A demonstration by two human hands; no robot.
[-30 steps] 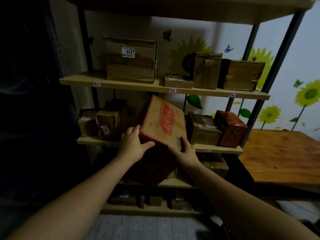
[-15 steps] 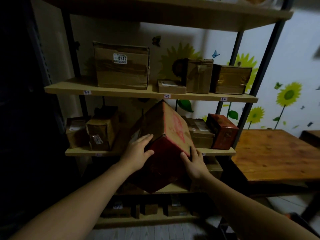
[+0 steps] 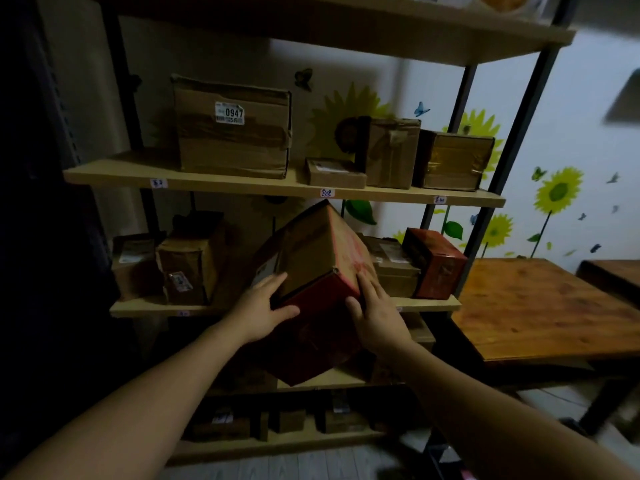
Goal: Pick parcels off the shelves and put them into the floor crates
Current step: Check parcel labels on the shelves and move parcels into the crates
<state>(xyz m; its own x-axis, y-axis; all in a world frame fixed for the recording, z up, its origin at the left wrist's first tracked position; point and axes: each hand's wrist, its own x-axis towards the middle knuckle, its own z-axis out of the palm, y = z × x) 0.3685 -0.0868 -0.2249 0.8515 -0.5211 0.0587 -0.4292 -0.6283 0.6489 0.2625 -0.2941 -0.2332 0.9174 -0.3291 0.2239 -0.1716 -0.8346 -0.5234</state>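
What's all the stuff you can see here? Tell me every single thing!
red-and-brown box: one, red and brown, tilted, held before the middle shelf
big box: one, brown, white 0947 label, upper shelf left
smaller boxes: three, brown, upper shelf right
brown boxes: at least three, brown, middle shelf, two left, one right
red box: one, red, middle shelf far right
dim boxes: several, too dark for colour, lowest shelves
shelf rack: one, tan boards on dark posts, against the wall
wooden table: one, brown, right of the rack
sunflower stickers: several, yellow and green, on the wall
left hand: one, grips the box's left side
right hand: one, grips its right side
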